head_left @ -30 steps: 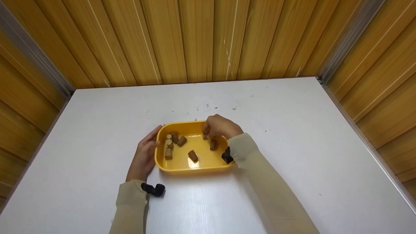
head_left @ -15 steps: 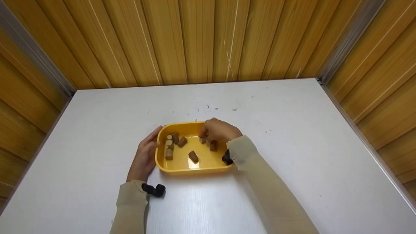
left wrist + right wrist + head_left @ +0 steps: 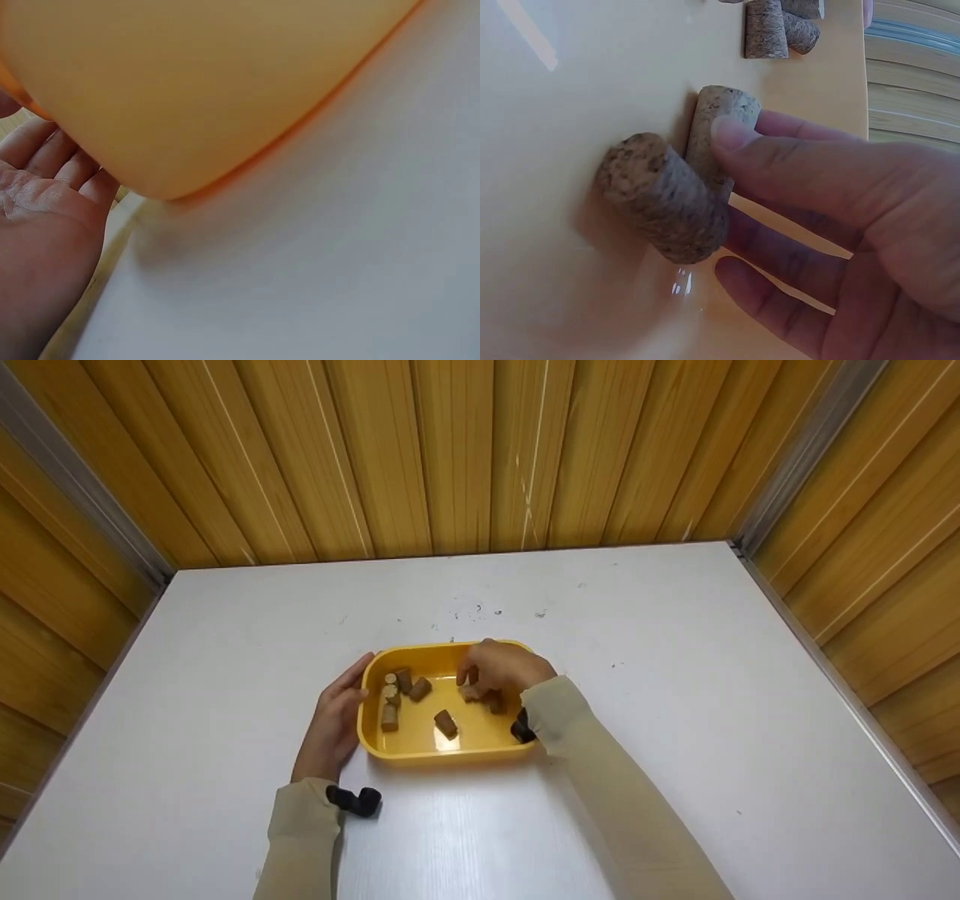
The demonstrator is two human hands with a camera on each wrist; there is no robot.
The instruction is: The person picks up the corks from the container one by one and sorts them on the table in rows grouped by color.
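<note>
In a yellow plastic tray (image 3: 450,757), several cylindrical corks lie about, some pale and some darker brown. My right hand (image 3: 504,666) reaches in at the right end. Its thumb and fingers pinch a pale cork (image 3: 724,112), and a darker cork (image 3: 664,199) lies against that cork and the fingers. At the tray's left end, my left hand (image 3: 337,720) holds the wall, thumb over the rim and fingers along the outside. Pale corks (image 3: 390,717) line up by the left wall, with darker corks (image 3: 420,688) beside them. A single brown cork (image 3: 445,724) lies mid-tray.
The tray is on a white table (image 3: 675,660) with small dark marks behind it. Yellow wood-look panels (image 3: 450,450) enclose the back and sides. A black wrist camera (image 3: 356,799) sits on the left sleeve.
My right hand has shifted slightly toward me and left with the pale cork, bringing it beside the darker cork. The left hand and tray stay nearly still.
</note>
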